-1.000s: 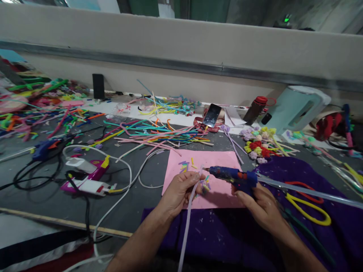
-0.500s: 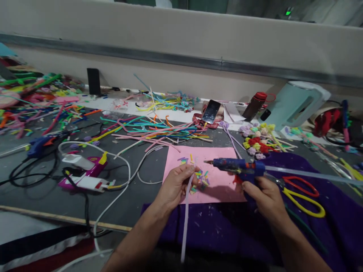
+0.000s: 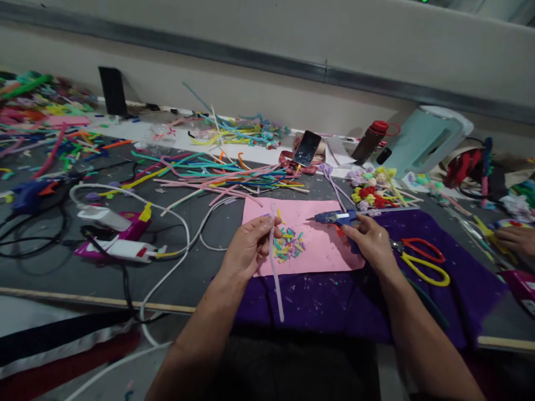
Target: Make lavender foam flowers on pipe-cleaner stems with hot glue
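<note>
I see the left hand (image 3: 246,245) pinching a pale pipe cleaner (image 3: 276,273) upright over the pink paper (image 3: 317,256), while the right hand (image 3: 370,242) grips what looks like a glue gun (image 3: 336,217), nozzle pointing left toward it.

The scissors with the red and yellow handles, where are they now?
In the head view the scissors lie on the purple cloth, right of the right hand that holds the blue glue gun.
</note>
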{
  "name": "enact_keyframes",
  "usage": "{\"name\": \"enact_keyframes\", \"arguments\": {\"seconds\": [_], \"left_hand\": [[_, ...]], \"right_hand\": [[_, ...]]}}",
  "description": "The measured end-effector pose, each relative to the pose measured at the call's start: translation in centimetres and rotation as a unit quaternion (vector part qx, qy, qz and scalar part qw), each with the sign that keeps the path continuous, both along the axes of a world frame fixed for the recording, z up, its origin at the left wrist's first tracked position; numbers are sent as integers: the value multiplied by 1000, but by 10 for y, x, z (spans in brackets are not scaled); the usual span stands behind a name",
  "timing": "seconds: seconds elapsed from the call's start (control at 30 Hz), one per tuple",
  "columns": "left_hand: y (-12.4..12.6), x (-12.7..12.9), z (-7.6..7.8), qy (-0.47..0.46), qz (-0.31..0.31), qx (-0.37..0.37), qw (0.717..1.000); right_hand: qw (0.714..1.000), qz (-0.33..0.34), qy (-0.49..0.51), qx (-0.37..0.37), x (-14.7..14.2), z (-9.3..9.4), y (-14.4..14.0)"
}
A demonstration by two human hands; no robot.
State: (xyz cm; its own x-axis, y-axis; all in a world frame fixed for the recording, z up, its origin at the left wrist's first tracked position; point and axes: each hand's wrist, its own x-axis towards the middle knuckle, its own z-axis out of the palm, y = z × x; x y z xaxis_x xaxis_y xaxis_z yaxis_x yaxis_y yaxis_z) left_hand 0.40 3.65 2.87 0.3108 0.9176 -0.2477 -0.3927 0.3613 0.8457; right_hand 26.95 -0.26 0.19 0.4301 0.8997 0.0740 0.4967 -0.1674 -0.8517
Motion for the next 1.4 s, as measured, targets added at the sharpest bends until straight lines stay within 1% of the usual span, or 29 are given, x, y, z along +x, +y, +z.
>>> {"name": "enact_keyframes", "arguments": {"seconds": [0.03,0.13,0.2,0.27,0.4,0.47,0.53,0.57,0.6,0.67,0.7,0.77,0.87,0.93,1.03,1.17,1.23,1.3,1.4], "left_hand": [[-1,-1,0,3,0,1,1000],[-3,-4,0,12,-3,7,1000],[-5,-5,-1,16,-8,15,1000],[-6,-6,-2,17,-14,22,1000],[-6,-6,-1,18,-26,23,999],[-6,-6,-1,18,-31,16,999],[-5,-7,0,18,-33,6,999],[-5,-8,0,17,-33,3,999],[-4,-9,1,13,-30,1,999],[-4,-11,1,4,-19,2,1000],[-3,-12,1,2,-13,2,1000],[-3,-13,1,2,1,2,1000],[-3,-13,1,1,10,1,1000],[-3,-13,1,-3,16,3,1000],[-2,-13,2,-8,35,5,999],[-1,-13,2,-12,48,8,999],[-2,-13,2,-7,39,11,999],[-2,-13,1,-5,31,13,999],[-3,-14,1,-5,26,16,1000]], "right_hand": [[1000,-7,-20,-11,2,-1,0],[998,10,-56,-40,6,-6,1],[993,18,-109,-45,8,-8,2],[983,16,-175,-50,10,-8,3],[953,4,-288,-89,11,-4,0],[935,-19,-348,-63,7,1,-5],[925,-36,-379,0,-1,8,-11],[927,-25,-374,29,-5,12,-15],[933,10,-356,48,-11,16,-18],[942,122,-306,57,-22,24,-23],[939,174,-290,55,-27,27,-24],[926,252,-277,49,-37,33,-22],[903,316,-286,48,-51,40,-10],[888,338,-308,43,-63,41,4],[864,364,-349,5,-85,40,26],[828,363,-425,-43,-116,34,48],[822,344,-450,-67,-127,29,53],[821,328,-459,-91,-134,25,56],[828,322,-446,-105,-137,18,58]]}}
